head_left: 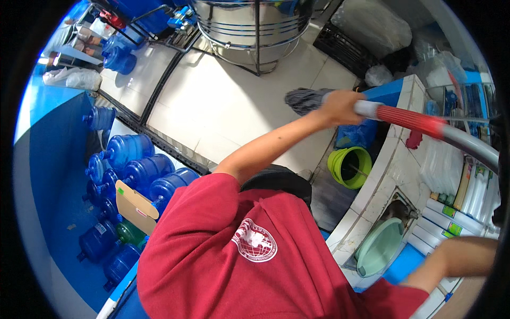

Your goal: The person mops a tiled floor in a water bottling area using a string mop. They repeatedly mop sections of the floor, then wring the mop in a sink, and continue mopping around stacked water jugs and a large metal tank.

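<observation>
My left hand (341, 108) reaches forward, its fingers wrapped round the handle of a mop. The red and grey mop handle (411, 120) runs from my hand to the right edge of the view. Past my hand, the grey mop head (305, 100) shows against the pale tiled floor (223, 101). At the lower right my right forearm (459, 257) leads out of view, and its hand is not visible. A lime-green bucket (349, 167) with a stick-like thing inside stands below the mop handle.
Blue water jugs (130, 148) crowd the left side, with an open cardboard box (136, 206) among them. A round metal tank (252, 32) stands ahead. On the right, a tiled counter (366, 204) holds a pale green basin (380, 246). A black crate (348, 53) lies at the far right.
</observation>
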A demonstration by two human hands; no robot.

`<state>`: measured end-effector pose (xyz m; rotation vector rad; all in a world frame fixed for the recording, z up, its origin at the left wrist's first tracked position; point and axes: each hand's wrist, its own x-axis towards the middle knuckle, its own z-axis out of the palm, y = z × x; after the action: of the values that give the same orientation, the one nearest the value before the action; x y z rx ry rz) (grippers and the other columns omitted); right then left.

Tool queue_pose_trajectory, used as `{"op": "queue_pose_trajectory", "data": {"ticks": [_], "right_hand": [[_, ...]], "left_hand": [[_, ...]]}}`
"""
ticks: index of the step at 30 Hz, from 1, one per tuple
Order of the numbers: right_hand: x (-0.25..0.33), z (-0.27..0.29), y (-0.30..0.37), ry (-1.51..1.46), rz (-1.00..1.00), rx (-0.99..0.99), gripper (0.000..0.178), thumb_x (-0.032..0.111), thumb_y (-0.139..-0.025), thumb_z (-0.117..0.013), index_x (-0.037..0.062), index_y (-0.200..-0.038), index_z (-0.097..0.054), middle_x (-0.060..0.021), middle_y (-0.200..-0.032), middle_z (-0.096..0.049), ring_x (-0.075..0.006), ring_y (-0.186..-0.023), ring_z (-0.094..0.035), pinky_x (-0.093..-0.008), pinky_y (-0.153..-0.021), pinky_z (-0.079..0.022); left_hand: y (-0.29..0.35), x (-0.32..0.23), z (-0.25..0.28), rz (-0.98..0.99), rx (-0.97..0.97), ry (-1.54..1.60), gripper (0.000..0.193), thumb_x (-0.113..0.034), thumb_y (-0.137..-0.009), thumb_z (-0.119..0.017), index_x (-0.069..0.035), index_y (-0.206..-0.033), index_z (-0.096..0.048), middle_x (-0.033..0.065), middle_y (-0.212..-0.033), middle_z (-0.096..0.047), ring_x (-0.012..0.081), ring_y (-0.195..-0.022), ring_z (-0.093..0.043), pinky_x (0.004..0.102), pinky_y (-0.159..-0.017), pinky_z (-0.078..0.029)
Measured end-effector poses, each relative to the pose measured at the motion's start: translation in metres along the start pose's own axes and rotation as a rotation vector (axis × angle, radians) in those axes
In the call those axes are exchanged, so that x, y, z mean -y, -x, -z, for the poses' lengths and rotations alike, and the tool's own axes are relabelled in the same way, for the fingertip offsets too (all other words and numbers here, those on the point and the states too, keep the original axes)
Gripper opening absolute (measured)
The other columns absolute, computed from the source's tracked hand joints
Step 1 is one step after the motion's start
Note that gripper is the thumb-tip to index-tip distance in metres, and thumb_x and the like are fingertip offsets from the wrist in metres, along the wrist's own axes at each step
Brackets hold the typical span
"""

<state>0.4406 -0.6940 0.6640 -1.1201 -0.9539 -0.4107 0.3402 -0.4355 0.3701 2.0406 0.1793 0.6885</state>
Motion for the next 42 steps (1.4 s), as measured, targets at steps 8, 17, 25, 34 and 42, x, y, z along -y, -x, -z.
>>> {"op": "queue_pose_trajectory", "data": {"ticks": [8,17,25,34,42], "right_hand": [[-0.138,-0.182,0.214,-0.261,-0.768,0.161,0.016,0.016,-0.091,-0.053,0.0015,-0.097,-0.052,0.0024,-0.062,-0.036,-0.0097,-0.053,-0.034,-0.0267,-0.052,-0.031],[-0.082,-0.077,0.083,-0.269,-0.365,0.154,0.019,0.020,-0.092,-0.053,0.0029,-0.100,-0.049,-0.0049,-0.078,-0.044,-0.0166,-0.074,-0.046,-0.0405,-0.079,-0.044],[-0.041,0.077,-0.061,-0.363,-0.099,0.269,0.020,0.020,-0.092,-0.039,0.0117,-0.073,-0.041,0.0002,-0.059,-0.035,-0.0117,-0.047,-0.035,-0.0311,-0.050,-0.035],[-0.198,0.153,0.078,-0.616,-0.448,0.428,0.022,0.021,-0.098,-0.039,0.0074,-0.082,-0.046,0.0032,-0.051,-0.034,-0.0090,-0.043,-0.034,-0.0275,-0.046,-0.034],[-0.207,0.095,0.254,-0.043,-0.576,0.647,0.006,0.008,-0.076,-0.062,0.0034,-0.080,-0.061,-0.0080,-0.076,-0.065,-0.0207,-0.070,-0.064,-0.0367,-0.065,-0.052]], "left_hand": [[0.080,0.095,0.014,0.151,-0.175,0.147,0.029,-0.021,-0.064,-0.073,-0.006,-0.085,-0.061,0.0139,-0.081,-0.064,0.0356,-0.076,-0.061,0.0433,-0.066,-0.046],[0.081,0.131,-0.052,0.298,0.002,-0.027,0.024,-0.026,-0.062,-0.070,-0.010,-0.080,-0.072,0.0160,-0.070,-0.064,0.0362,-0.072,-0.062,0.0460,-0.065,-0.049],[0.024,0.018,-0.135,0.253,0.193,0.015,0.020,-0.027,-0.061,-0.069,-0.013,-0.075,-0.072,0.0134,-0.066,-0.065,0.0341,-0.067,-0.064,0.0459,-0.065,-0.051],[0.124,0.124,-0.210,0.478,0.400,-0.191,0.040,-0.034,-0.055,-0.071,-0.013,-0.090,-0.071,0.0137,-0.079,-0.066,0.0338,-0.085,-0.063,0.0444,-0.078,-0.050],[0.265,0.173,-0.109,0.922,0.495,-0.540,0.031,-0.022,-0.060,-0.066,-0.014,-0.090,-0.071,0.0137,-0.090,-0.068,0.0332,-0.086,-0.066,0.0454,-0.078,-0.052]]}}
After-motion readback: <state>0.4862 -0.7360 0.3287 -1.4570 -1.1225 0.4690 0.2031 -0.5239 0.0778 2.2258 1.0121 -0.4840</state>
